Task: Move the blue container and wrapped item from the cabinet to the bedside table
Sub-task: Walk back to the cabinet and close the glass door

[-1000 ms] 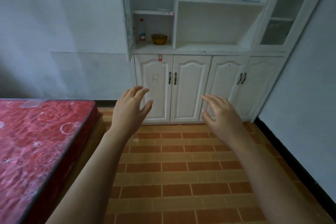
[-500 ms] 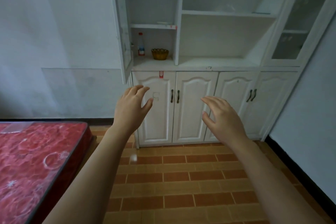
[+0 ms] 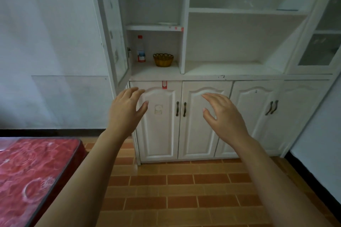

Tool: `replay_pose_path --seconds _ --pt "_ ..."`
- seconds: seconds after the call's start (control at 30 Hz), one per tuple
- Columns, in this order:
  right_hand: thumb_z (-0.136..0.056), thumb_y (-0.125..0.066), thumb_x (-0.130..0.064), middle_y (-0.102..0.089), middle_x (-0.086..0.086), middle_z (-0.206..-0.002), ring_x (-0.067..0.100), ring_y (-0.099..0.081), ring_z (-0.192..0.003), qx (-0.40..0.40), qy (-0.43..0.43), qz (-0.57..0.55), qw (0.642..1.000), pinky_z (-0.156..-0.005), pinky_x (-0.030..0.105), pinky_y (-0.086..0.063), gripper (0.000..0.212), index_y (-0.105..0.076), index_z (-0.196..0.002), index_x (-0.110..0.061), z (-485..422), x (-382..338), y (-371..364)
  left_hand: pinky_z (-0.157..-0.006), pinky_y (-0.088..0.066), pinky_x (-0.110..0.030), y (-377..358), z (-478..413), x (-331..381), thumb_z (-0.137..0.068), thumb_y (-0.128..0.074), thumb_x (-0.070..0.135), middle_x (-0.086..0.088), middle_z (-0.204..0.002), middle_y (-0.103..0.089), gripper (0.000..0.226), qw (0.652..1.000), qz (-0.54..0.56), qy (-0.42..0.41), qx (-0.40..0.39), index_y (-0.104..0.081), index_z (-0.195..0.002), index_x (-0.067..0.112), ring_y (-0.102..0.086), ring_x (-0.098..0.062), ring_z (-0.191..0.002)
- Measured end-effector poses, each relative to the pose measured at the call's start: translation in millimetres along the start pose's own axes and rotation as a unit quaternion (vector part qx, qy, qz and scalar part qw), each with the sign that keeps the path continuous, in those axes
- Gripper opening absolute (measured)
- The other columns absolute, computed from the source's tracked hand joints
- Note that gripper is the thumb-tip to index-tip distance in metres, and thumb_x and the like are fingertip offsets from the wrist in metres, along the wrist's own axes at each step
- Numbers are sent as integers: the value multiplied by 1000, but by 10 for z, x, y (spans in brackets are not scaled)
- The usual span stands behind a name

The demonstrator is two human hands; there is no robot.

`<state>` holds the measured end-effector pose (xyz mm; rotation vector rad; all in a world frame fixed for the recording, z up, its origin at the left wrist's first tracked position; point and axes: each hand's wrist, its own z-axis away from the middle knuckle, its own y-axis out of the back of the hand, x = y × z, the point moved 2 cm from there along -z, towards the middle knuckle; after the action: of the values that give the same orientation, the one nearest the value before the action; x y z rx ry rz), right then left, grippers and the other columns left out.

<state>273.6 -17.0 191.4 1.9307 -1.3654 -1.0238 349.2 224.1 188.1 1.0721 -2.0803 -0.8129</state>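
Observation:
A white cabinet (image 3: pixel 206 77) fills the wall ahead. Its lower doors are shut, with dark handles (image 3: pixel 180 109) at the middle pair. In the open left niche stand a clear bottle with a red cap (image 3: pixel 141 49) and a small yellow basket (image 3: pixel 163 59). No blue container or wrapped item shows, and no bedside table is in view. My left hand (image 3: pixel 127 111) and my right hand (image 3: pixel 223 114) are held out in front of the lower doors, fingers spread, holding nothing and touching nothing.
A glass door (image 3: pixel 112 29) of the left upper unit stands open toward me. Another glass door (image 3: pixel 321 42) is at the right. A bed with a red patterned mattress (image 3: pixel 31 175) fills the lower left. Brown tiled floor (image 3: pixel 180 190) lies between me and the cabinet.
The cabinet has grown larger and the view has tilted up, so I have come closer. Both hands stay held out and empty.

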Motion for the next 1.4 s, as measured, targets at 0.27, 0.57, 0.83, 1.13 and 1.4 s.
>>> replay_pose_path --seconds 0.27,0.57,0.83,1.13,1.4 --pt "-93 -46 -23 -48 5 -137 19 -37 -129 -46 43 -35 997 -107 34 -27 41 -43 -133 -14 -1073 862 -548 -97 -42 -44 -756 -863 1 -89 -56 29 -14 -126 -57 41 998 -28 55 28 -53 -125 10 -50 -30 -118" --pt "-86 -35 -31 -50 7 -135 21 -39 -128 -72 150 -61 984 -105 31 -26 50 -45 -131 -12 -2354 1383 -943 -95 -44 -46 -1206 -1702 -41 -87 -59 24 -15 -123 -58 43 986 -63 124 89 -51 -126 7 -53 -31 -114" --pt "-89 -41 -26 -53 9 -132 24 -42 -125 -93 227 -123 962 -104 34 -31 44 -48 -129 -10 -2868 1220 -1377 -91 -45 -46 -1160 -1671 -250 -85 -62 19 -17 -124 -57 44 965 -129 188 132 -52 -125 7 -54 -33 -112" --pt "-86 -33 -33 -54 11 -131 27 -44 -124 -109 286 -188 933 -103 39 -34 51 -49 -129 -9 -2974 585 -1693 -87 -48 -51 -741 -1333 -613 -81 -66 13 -21 -127 -53 48 932 -188 253 177 -50 -125 3 -53 -38 -112" --pt "-88 -35 -31 -47 8 -138 24 -36 -131 -139 312 -182 922 -109 39 -29 50 -42 -133 -12 -2913 155 -1976 -92 -42 -47 -486 -1360 -991 -87 -59 23 -17 -132 -50 51 928 -181 289 153 -43 -131 3 -52 -35 -113"
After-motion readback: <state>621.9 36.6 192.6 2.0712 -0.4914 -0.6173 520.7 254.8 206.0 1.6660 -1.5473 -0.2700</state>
